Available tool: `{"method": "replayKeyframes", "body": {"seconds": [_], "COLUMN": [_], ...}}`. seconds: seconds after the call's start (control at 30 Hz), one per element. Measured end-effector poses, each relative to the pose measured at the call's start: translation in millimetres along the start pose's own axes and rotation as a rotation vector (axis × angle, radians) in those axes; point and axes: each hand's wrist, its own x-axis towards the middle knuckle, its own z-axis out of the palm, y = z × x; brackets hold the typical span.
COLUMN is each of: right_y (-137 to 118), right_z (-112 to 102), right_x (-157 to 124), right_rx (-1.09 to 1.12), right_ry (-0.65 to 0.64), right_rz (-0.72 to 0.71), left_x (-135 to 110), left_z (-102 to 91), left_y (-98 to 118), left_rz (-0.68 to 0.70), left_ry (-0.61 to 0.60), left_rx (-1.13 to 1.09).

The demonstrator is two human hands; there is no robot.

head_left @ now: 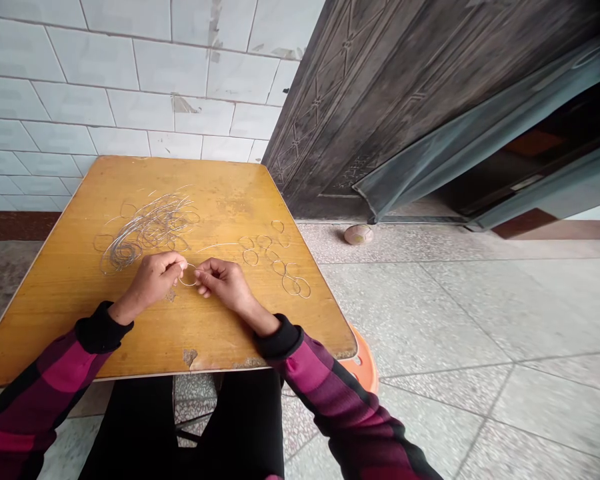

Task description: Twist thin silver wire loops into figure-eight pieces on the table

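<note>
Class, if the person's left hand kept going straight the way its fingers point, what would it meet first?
Probably the small wire ring, which seems to sit right at the left hand's fingertips, then the right hand. Depth is hard to judge here.

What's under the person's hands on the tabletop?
A thin wire loop shows at the fingertips of the left hand and right hand, with worn yellow tabletop around it. Whatever lies beneath the palms is covered by the hands.

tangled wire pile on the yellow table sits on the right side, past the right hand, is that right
No: the head view shows the tangled wire pile on the left side of the yellow table, past the left hand, not the right.
</note>
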Motion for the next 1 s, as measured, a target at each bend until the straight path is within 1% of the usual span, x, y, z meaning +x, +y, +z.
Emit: {"method": "replayKeyframes", "body": {"seconds": [0.2,0.4,0.5,0.63,0.73,0.87,0.93,1.0], "right_y": [1.7,0.1,0.9,0.3,-2.0,-4.0,-3.8,-3.0], "right_z": [2.9,4.4,4.0,2.1,-0.5,-3.4,-3.2,-1.8], "right_x": [-0.7,-0.9,0.8,2.2,2.8,5.3,6.5,7.1], "right_rx": [-0.013,0.06,0.139,0.303,0.364,0.47,0.486,0.459], "right_ry": [0.097,0.161,0.14,0.052,0.045,0.078,0.101,0.148], "right_rz": [-0.011,0.02,0.069,0.164,0.176,0.18,0.163,0.117], "left_x": [-2.0,-3.3,-3.4,-1.4,0.9,2.4,3.1,3.9], "left_z": [6.8,11.2,12.1,10.1,6.8,4.5,4.8,5.3], "left_y": [-0.9,-1.0,-2.3,-7.4,-8.8,-5.8,-5.6,-7.0], "left_rz": [0.041,0.048,0.04,-0.007,-0.025,0.025,0.037,0.055], "left_ry": [0.026,0.05,0.059,0.082,0.036,-0.109,-0.117,-0.075], "left_rx": [0.02,0.023,0.009,-0.037,-0.092,-0.108,-0.093,-0.069]}}
